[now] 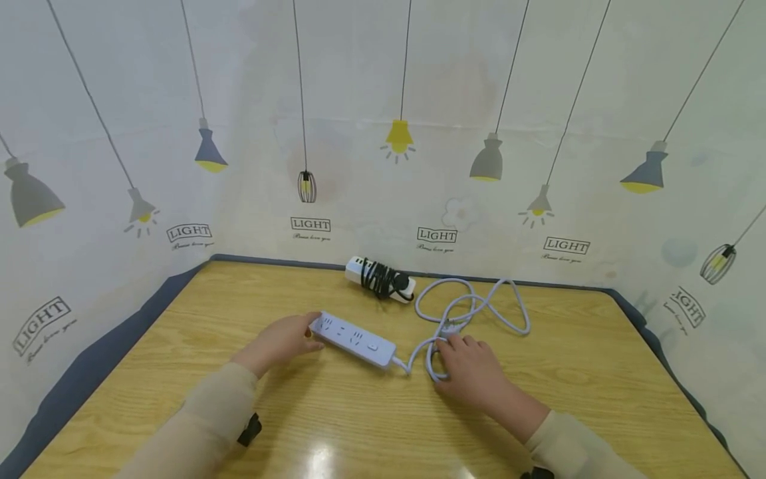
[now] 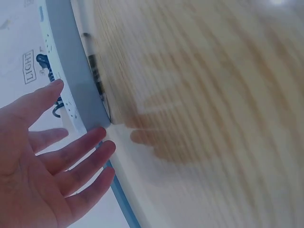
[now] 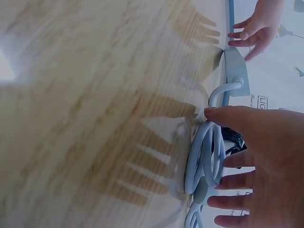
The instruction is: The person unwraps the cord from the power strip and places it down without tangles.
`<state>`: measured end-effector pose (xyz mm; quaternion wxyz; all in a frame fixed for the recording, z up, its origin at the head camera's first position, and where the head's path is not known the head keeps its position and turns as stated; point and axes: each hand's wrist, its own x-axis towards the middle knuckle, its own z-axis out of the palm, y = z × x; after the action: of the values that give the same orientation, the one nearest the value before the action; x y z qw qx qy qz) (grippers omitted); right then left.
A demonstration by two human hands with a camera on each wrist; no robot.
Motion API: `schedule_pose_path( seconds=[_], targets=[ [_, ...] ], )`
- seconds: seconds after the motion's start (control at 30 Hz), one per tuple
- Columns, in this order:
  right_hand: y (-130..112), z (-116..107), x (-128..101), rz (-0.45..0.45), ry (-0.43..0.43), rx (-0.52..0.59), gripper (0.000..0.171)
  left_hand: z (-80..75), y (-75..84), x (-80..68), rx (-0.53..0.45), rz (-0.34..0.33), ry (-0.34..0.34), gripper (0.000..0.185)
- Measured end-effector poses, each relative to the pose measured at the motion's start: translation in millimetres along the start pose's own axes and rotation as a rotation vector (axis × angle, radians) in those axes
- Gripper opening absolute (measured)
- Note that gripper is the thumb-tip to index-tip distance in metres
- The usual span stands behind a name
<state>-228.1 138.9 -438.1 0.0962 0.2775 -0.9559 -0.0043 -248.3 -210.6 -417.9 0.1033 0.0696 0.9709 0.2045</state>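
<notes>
Centrally on the desk (image 1: 251,372) lies a white power strip (image 1: 354,338), its long axis running far-left to near-right. Left hand (image 1: 281,340), fingers straight and relaxed, touches its far-left end. Right hand (image 1: 473,372), fingers spread and grasping nothing, rests on the strip's looped cable (image 1: 473,307), right of the strip.

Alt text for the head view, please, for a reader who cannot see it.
On a wooden table, a person's left hand touches the end of a white power strip while the right hand rests on its looped cord. A second strip, wrapped in black cord, lies behind, before a curtain printed with lamps.
</notes>
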Motion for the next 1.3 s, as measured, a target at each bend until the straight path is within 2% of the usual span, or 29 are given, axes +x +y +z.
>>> schedule_pose_path(
  seconds=[0.13, 0.23, 0.43, 0.6, 0.73, 0.83, 1.07, 1.3],
  targets=[
    [-0.7, -0.1, 0.7, 0.013, -0.009, 0.019, 0.068, 1.6, -2.4, 8.7, -0.036, -0.006, 0.025, 0.076],
    [-1.2, 0.8, 2.1, 0.028, -0.024, 0.031, 0.069, 2.8, -5.8, 16.7, -0.036, -0.011, 0.036, 0.076],
    [-2.4, 3.0, 3.4, 0.033, -0.052, 0.032, 0.059, 7.9, -7.1, 27.9, 0.009, 0.005, 0.044, 0.056],
    [-1.4, 2.8, 2.9, 0.021, -0.013, 0.036, 0.061, 10.4, 2.4, 29.0, 0.013, -0.028, 0.067, 0.05],
    [0.8, 3.3, 4.1, -0.047, 0.065, 0.039, 0.054, 11.3, 11.6, 28.6, 0.012, -0.036, 0.077, 0.048],
    [1.6, 2.6, 5.1, -0.079, 0.089, 0.058, 0.051, 11.9, 18.8, 27.8, 0.0, -0.033, 0.08, 0.045],
    [-7.3, -7.7, 6.0, 0.003, -0.007, 0.113, 0.059, 15.2, 33.1, 27.2, 0.017, -0.011, 0.1, 0.035],
    [-24.7, -13.4, 9.4, 0.018, -0.02, 0.095, 0.067, 22.0, 45.2, 30.7, 0.07, 0.02, 0.108, 0.03]
  ],
)
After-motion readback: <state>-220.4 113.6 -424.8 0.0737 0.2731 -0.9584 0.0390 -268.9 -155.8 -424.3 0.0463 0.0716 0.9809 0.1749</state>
